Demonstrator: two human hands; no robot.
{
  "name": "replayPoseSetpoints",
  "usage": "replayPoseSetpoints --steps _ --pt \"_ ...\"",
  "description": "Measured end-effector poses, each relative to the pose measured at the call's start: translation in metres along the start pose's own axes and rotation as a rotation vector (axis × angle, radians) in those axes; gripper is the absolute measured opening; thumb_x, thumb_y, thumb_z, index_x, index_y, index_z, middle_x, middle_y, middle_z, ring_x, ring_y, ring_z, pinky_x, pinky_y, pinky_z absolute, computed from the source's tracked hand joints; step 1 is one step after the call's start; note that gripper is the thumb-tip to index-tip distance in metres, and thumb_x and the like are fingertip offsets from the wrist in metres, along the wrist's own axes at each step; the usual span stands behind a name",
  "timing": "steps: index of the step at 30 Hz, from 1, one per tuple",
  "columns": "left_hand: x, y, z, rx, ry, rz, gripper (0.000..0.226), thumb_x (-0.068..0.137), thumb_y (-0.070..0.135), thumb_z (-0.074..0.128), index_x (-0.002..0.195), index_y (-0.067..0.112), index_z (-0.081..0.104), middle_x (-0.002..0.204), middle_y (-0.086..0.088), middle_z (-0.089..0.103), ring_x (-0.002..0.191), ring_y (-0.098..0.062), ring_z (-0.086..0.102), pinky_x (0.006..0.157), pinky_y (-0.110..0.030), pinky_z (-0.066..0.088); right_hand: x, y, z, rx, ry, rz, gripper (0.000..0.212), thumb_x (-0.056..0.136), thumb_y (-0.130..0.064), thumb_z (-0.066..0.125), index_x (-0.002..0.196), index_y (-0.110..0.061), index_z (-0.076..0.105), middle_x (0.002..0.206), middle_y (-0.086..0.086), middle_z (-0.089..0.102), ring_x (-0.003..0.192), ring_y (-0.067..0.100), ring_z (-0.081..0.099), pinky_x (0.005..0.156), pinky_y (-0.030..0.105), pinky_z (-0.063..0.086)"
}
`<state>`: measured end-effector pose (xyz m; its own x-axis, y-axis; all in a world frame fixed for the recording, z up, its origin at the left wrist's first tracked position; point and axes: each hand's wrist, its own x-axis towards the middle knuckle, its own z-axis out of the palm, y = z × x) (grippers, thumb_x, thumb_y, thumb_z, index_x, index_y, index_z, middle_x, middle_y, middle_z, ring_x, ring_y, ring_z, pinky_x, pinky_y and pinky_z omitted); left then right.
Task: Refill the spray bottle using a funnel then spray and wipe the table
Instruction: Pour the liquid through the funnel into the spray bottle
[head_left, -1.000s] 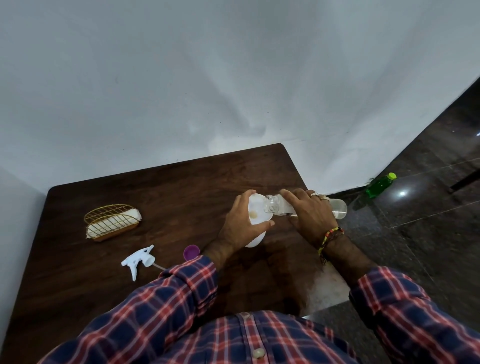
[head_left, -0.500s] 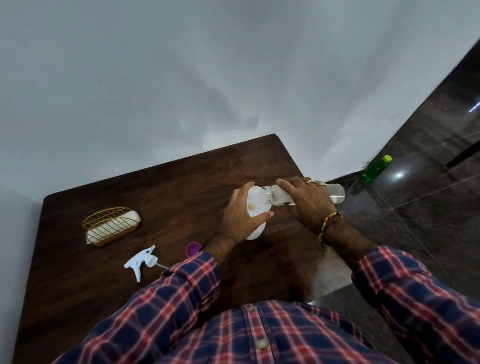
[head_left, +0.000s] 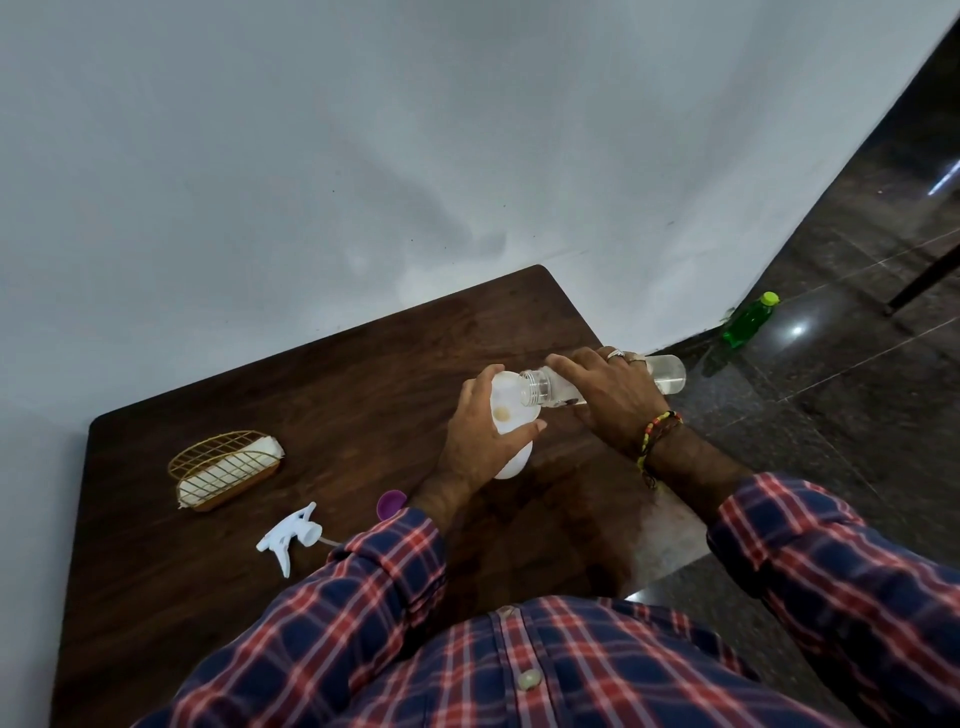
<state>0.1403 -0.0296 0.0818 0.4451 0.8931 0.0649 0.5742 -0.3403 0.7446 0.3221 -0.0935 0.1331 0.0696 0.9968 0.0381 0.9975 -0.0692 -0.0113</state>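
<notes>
A: What differed vs half a sec before?

B: Hardly anything. Both hands kept their hold; the table edge and green bottle (head_left: 746, 321) sat a bit higher in view, so the head cam had dipped.

A: Any writing or labels?

B: None readable. Clear bottle (head_left: 665, 371) had no label I could see.

A: Grip?

B: L hand (head_left: 485, 434) was curled round the white funnel (head_left: 511, 415), thumb over its near rim, above the table (head_left: 322, 384). R hand (head_left: 613, 397) was wrapped round the clear bottle, tipped nearly flat, its open neck over the funnel's bowl. Bottle base stuck out past the R hand's knuckles, beyond the table edge.

A: Spray bottle?

B: Body mostly hidden under the L hand; couldn't tell it from the funnel. Its white trigger head (head_left: 291, 535) lay on the table well left of the hands, purple cap (head_left: 389, 503) near it, wire basket (head_left: 223, 467) w/ white cloth further left.
</notes>
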Motion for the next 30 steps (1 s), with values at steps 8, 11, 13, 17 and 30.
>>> replayPoseSetpoints --steps 8,11,13,17,30 --pt "-0.0005 0.0013 -0.0014 0.004 0.01 -0.004 0.084 0.07 0.052 0.079 0.139 0.026 0.039 0.136 0.002 0.046 0.108 0.001 0.04 0.085 -0.015 0.041 0.0004 0.0006 0.001 -0.009 0.02 -0.008 0.066 0.078 -0.027 0.072 0.137 -0.029 0.043 0.119 0.004 0.06 0.099 0.034 0.062 0.08 0.046 0.049" --pt "-0.0001 0.0017 -0.0016 0.004 0.008 -0.002 0.085 0.07 0.051 0.079 0.14 0.025 0.039 0.137 0.001 0.046 0.113 -0.003 0.044 0.086 -0.015 0.04 0.0011 0.0008 0.0009 -0.016 0.026 -0.012 0.066 0.078 -0.028 0.072 0.137 -0.029 0.043 0.119 0.004 0.06 0.099 0.034 0.062 0.08 0.046 0.049" --pt "-0.0002 0.0022 -0.0019 0.004 0.008 -0.001 0.085 0.071 0.051 0.079 0.14 0.025 0.038 0.137 0.001 0.046 0.117 -0.009 0.048 0.088 -0.017 0.04 0.0016 0.0008 0.001 -0.013 0.025 -0.016 0.066 0.078 -0.027 0.072 0.137 -0.029 0.043 0.119 0.004 0.06 0.098 0.034 0.062 0.08 0.045 0.049" --pt "-0.0005 0.0024 -0.0018 0.005 0.006 -0.002 0.084 0.071 0.05 0.079 0.14 0.024 0.038 0.137 0.001 0.046 0.113 -0.003 0.044 0.087 -0.014 0.039 0.0017 0.0005 0.001 -0.019 0.022 -0.02 0.067 0.076 -0.024 0.073 0.136 -0.03 0.043 0.118 0.004 0.06 0.098 0.034 0.063 0.079 0.046 0.049" --pt "-0.0007 0.0014 -0.0015 -0.004 0.009 0.001 0.084 0.07 0.051 0.079 0.139 0.024 0.039 0.137 0.002 0.047 0.111 0.0 0.042 0.087 -0.014 0.039 0.0016 0.0013 0.0033 -0.014 0.02 -0.018 0.067 0.076 -0.021 0.07 0.137 -0.031 0.043 0.119 0.003 0.059 0.097 0.034 0.062 0.077 0.044 0.049"
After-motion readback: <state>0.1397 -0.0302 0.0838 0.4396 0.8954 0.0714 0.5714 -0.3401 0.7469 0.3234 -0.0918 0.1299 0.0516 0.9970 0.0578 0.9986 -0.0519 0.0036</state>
